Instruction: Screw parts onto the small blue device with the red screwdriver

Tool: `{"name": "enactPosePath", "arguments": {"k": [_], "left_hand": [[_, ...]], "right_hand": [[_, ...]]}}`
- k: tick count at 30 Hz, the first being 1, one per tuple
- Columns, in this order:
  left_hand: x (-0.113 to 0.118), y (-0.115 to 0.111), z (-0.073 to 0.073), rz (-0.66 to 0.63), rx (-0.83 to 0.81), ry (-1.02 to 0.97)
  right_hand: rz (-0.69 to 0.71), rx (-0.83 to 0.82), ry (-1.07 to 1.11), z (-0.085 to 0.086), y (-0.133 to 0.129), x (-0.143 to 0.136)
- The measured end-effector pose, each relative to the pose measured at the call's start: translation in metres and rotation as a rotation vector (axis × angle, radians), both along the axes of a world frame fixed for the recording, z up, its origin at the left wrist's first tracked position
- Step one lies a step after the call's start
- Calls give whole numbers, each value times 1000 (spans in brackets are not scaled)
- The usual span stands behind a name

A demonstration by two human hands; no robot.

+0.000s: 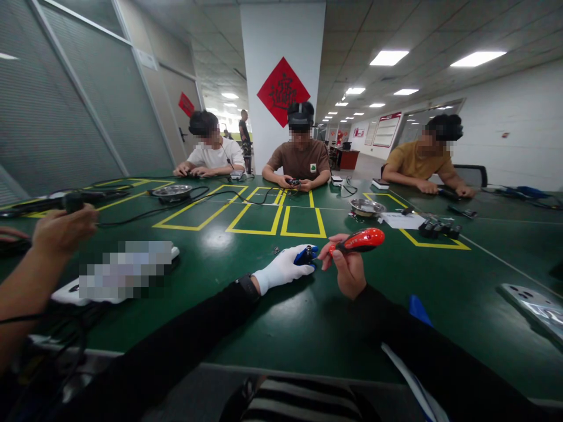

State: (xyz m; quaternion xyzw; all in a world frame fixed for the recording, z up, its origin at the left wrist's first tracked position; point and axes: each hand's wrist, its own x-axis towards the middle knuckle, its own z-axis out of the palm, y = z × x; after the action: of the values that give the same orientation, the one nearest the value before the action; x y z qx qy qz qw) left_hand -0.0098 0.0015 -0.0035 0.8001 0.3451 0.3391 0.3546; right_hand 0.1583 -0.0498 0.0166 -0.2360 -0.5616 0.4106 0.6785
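Observation:
My left hand (285,268), in a white glove with blue fingertips, is closed around a small black part (309,253) with a metal end, just above the green table. The fingers hide most of that part, so its kind does not show. Bare, my right hand (347,266) grips a screwdriver (363,240) by its red and black handle. The handle points right and its tip is toward the black part; I cannot make out whether they touch. Some tiny metal pieces (276,250) lie on the table behind my left wrist.
Metal bowls (367,207) (171,192) stand farther back. Several black clamp-like parts (440,227) lie beside a white paper (402,220). Phones lie at left (65,293) and right (534,308). A co-worker's hand (65,228) reaches in from the left. Cables cross the table; people sit opposite.

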Motion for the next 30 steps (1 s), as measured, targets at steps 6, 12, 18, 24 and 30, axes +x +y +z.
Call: {"name": "enactPosePath", "arguments": {"k": [6, 12, 18, 24, 30], "left_hand": [[0, 2, 0, -39, 76, 21], [-1, 2, 0, -26, 63, 47], [0, -3, 6, -23, 63, 65], [0, -4, 8, -22, 51, 63], [-1, -5, 8, -21, 9, 55]], "right_hand": [[-77, 89, -179, -2, 2, 2], [-177, 202, -323, -3, 4, 4], [-164, 188, -320, -3, 4, 4], [-161, 183, -314, -2, 4, 3], [-155, 171, -317, -2, 4, 4]]}}
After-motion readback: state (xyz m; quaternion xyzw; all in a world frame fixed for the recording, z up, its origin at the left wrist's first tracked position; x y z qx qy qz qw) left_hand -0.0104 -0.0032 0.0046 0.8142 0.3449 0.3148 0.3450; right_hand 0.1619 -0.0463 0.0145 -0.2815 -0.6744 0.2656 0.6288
